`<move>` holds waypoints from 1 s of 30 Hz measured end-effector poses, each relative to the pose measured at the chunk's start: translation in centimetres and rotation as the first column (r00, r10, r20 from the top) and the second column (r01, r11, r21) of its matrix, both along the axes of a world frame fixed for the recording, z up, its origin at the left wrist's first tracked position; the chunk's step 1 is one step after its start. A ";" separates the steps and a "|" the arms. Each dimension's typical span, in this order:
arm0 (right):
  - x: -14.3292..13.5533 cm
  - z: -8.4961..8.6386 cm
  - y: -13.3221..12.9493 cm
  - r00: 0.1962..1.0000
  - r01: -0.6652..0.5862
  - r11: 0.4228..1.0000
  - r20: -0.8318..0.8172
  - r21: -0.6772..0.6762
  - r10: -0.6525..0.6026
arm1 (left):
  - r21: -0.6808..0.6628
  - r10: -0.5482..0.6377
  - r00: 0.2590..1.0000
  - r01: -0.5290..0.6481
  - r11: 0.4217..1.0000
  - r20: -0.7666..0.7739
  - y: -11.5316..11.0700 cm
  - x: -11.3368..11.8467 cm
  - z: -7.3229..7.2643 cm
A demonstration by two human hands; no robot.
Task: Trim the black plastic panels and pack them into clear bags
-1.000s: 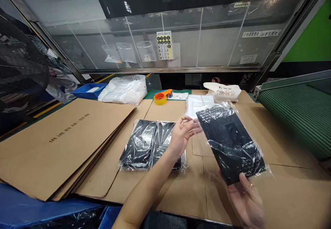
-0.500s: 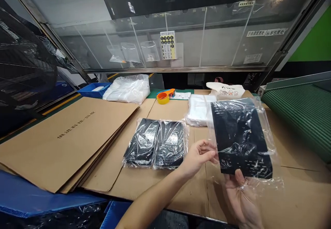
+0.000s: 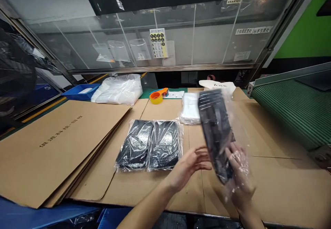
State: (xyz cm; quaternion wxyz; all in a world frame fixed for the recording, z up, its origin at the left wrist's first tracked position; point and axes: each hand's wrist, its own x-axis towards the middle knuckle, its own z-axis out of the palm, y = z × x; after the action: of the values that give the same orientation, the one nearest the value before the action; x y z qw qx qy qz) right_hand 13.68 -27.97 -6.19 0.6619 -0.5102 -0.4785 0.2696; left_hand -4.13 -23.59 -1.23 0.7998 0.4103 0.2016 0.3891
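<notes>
A flat black slotted panel in a clear plastic bag [image 3: 216, 132] is held up and turned partly edge-on, blurred by motion. My right hand [image 3: 240, 167] grips its right side through the loose film. Fingers apart, my left hand [image 3: 192, 163] is close to the panel's left edge; whether the fingertips touch the film I cannot tell. Left of my hands, two more black pieces in clear bags lie side by side on the cardboard, a left one [image 3: 136, 144] and a right one [image 3: 165, 144].
Flattened cardboard sheets [image 3: 62, 143] are stacked at left. Behind lie a blue tray [image 3: 80, 92], a white plastic bundle [image 3: 119, 89], an orange-and-yellow tape dispenser [image 3: 157, 96] and a stack of clear bags [image 3: 190, 108]. A green ribbed conveyor [image 3: 287, 101] runs along the right.
The bagged panel has swung from facing me to nearly edge-on. My right hand has moved from its lower edge to its right side. My left hand's fingers have spread.
</notes>
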 end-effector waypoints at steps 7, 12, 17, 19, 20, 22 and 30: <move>-2.8 1.5 1.2 0.603 -0.107 0.928 0.766 0.356 -0.225 | 0.050 0.245 0.969 -0.243 0.969 -0.033 -1.1 -1.0 2.0; -4.0 1.2 1.4 0.588 -0.115 0.930 0.779 0.350 -0.220 | -0.092 0.325 0.938 -0.336 0.937 -0.117 -1.1 -2.3 0.6; -3.8 1.0 -0.6 0.656 -0.324 0.880 0.752 0.347 -0.055 | -0.105 0.611 0.737 -0.659 0.745 -0.289 0.3 -6.7 0.7; -3.1 0.9 -1.5 0.654 -0.412 0.854 0.756 0.319 0.033 | -0.040 0.700 0.629 -0.752 0.657 -0.338 0.9 -9.5 1.0; -2.7 0.8 -1.8 0.657 -0.420 0.853 0.752 0.308 0.052 | 0.006 0.730 0.586 -0.779 0.628 -0.351 1.1 -11.1 1.2; -1.9 0.3 -2.0 0.662 -0.408 0.866 0.747 0.290 0.062 | 0.109 0.774 0.513 -0.804 0.585 -0.371 1.4 -14.3 1.6; -0.5 -1.9 -0.2 0.557 -0.527 0.821 0.819 0.221 0.137 | 0.369 0.719 0.372 -0.667 0.647 -0.587 3.8 -21.8 1.4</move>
State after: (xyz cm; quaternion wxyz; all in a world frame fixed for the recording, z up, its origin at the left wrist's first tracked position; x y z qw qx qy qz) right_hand 13.16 -28.17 -8.12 0.4228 -0.3067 -0.8522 0.0310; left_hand -25.91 -19.81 0.18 0.4097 0.4279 0.6227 0.5113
